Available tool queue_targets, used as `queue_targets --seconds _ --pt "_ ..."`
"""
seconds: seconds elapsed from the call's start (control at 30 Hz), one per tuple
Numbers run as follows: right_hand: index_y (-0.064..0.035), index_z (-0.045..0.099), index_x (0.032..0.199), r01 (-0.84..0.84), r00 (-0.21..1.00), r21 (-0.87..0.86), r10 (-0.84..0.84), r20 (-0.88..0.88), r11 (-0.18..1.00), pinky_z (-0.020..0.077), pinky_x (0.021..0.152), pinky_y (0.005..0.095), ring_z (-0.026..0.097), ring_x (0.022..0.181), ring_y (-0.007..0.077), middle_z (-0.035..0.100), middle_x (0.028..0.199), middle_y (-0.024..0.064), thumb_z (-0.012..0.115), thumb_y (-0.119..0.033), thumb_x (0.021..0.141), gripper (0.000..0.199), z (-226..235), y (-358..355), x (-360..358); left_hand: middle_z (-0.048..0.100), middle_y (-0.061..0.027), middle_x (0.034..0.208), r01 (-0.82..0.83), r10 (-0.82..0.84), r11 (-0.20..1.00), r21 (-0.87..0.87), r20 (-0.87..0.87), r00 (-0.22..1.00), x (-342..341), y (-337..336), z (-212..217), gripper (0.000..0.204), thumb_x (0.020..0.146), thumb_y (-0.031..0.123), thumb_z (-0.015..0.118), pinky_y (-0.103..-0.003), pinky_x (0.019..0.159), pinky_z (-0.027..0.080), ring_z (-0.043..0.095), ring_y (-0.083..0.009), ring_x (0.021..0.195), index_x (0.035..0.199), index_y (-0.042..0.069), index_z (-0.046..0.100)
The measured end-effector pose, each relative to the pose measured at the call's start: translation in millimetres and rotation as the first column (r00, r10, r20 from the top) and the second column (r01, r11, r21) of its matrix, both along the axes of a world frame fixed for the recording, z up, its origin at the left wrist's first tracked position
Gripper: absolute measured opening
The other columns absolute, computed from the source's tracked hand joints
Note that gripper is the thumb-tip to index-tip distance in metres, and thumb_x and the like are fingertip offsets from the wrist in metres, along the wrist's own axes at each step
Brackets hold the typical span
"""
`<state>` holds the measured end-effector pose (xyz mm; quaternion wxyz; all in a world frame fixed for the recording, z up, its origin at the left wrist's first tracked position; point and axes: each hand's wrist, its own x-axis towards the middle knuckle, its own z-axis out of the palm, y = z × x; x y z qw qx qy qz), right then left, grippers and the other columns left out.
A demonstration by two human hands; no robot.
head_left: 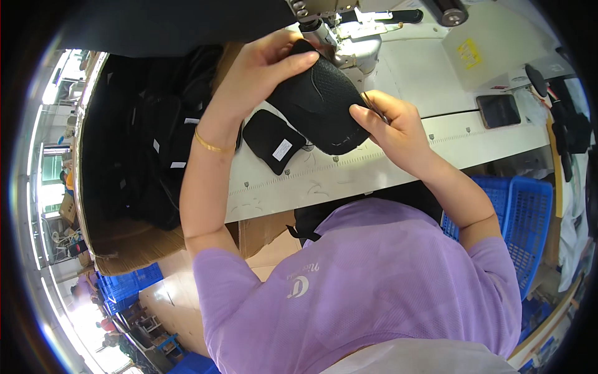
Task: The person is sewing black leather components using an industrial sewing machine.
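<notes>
My left hand (258,71) grips the far left edge of a black mesh fabric piece (321,103), thumb on top. At the piece's right edge my right hand (389,121) pinches it with fingers closed. Both hold the piece just above the white sewing table (374,168), right in front of the sewing machine head (339,34). A second black fabric piece (272,140) with a small white label lies flat on the table below my left wrist, which wears a gold bangle.
A large cardboard box (124,243) full of black fabric pieces stands at my left. A phone (498,110) lies on the table at the right, near a white box with a yellow sticker (492,53). Blue plastic crates (523,218) sit at my lower right.
</notes>
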<state>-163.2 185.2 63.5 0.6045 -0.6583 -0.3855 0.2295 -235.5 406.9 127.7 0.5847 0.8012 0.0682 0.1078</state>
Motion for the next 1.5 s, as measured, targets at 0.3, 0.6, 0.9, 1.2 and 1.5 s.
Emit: queue_targets --seconds 0.3,0.6,0.9,1.2,1.5 --pt "-0.0023 0.059 0.080 0.059 0.982 0.134 -0.033 -0.184 0.989 0.0317 0.049 0.0243 0.037 0.055 0.0029 0.042 0.055 -0.0040 0.058 -0.026 0.094 0.028 12.9 18.6 8.1 0.069 -0.0058 0.098 -0.127 0.154 0.933 0.336 -0.054 0.987 47.0 38.5 -3.6 0.024 0.081 0.015 0.076 -0.027 0.075 0.052 0.062 -0.0149 0.088 0.100 0.002 0.071" --pt "-0.0024 0.054 0.070 0.058 0.990 0.206 -0.082 0.113 0.977 0.0379 0.044 0.0277 0.049 0.044 0.0108 0.057 0.053 0.0036 0.057 -0.020 0.095 0.031 8.8 19.2 -2.0 0.068 -0.0100 0.097 -0.264 0.192 0.521 0.812 0.190 0.963 22.4 37.8 -5.5 0.034 0.090 0.027 0.066 -0.035 0.075 0.052 0.064 -0.0241 0.080 0.104 -0.004 0.066" --pt "-0.0028 0.052 0.068 0.010 1.000 0.133 -0.006 -0.026 0.991 0.0364 0.045 0.0255 0.048 0.047 0.0066 0.055 0.053 0.0015 0.055 -0.020 0.096 0.033 19.7 11.7 -6.3 0.064 -0.0015 0.115 -0.609 -0.449 0.085 0.789 0.576 0.683 -26.5 -6.5 -50.5 0.033 0.087 0.028 0.063 -0.030 0.073 0.047 0.058 -0.0164 0.090 0.115 0.012 0.069" --pt "-0.0036 0.054 0.067 0.043 0.998 0.131 -0.037 -0.047 0.990 0.0368 0.047 0.0257 0.047 0.049 0.0065 0.056 0.054 0.0016 0.053 -0.025 0.097 0.036 23.2 24.9 0.0 0.065 -0.0006 0.113 -0.660 -0.458 0.070 0.748 0.612 0.645 -12.1 1.8 -51.5 0.042 0.077 0.009 0.067 -0.027 0.068 0.046 0.055 -0.0150 0.086 0.119 0.015 0.068" --pt "-0.0036 0.059 0.069 0.089 0.995 0.190 -0.078 -0.064 0.978 0.0350 0.047 0.0239 0.044 0.050 0.0039 0.058 0.054 0.0005 0.053 -0.025 0.097 0.036 20.2 34.6 5.5 0.064 0.0002 0.112 -0.701 -0.359 0.022 0.713 0.660 0.660 -2.8 0.3 -55.7 0.044 0.075 0.011 0.063 -0.029 0.078 0.043 0.055 -0.0158 0.087 0.119 0.014 0.068"
